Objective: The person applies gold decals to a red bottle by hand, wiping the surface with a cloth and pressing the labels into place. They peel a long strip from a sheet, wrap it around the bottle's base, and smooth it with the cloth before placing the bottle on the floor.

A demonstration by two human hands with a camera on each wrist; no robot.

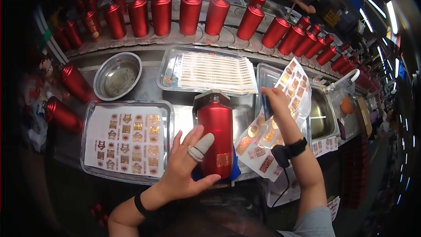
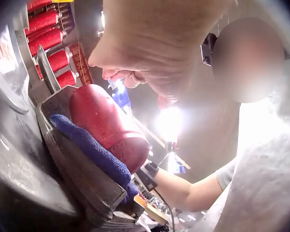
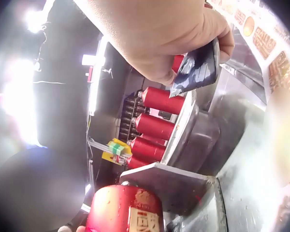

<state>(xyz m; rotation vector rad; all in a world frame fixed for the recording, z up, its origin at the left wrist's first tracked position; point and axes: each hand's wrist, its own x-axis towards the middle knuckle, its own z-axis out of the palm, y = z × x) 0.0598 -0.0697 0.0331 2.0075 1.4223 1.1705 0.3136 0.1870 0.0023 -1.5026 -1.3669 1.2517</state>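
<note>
A red bottle [image 1: 214, 127] [image 2: 106, 123] [image 3: 123, 208] lies tilted in a metal holder [image 2: 82, 159], with blue cloth [image 2: 94, 150] along its side. It bears a gold label [image 1: 224, 160] [image 3: 144, 220] near its base. Fingers spread, one in a pale finger cover, my left hand [image 1: 182, 169] [image 2: 145, 43] is at the bottle's left side; whether it touches cannot be told. My right hand [image 1: 278, 103] [image 3: 169, 34] pinches a dark blue flat piece [image 1: 267, 107] [image 3: 198, 70] between thumb and fingers, over a sheet of gold labels [image 1: 268, 134] [image 3: 263, 41].
A tray [image 1: 88, 166] of label sheets is at left, a metal bowl [image 1: 117, 76] behind it. Another tray [image 1: 163, 77] holds gold-striped strips. Several red bottles [image 1: 190, 15] line the curved conveyor [image 1: 175, 41] at the back. A sink [image 1: 321, 116] is at right.
</note>
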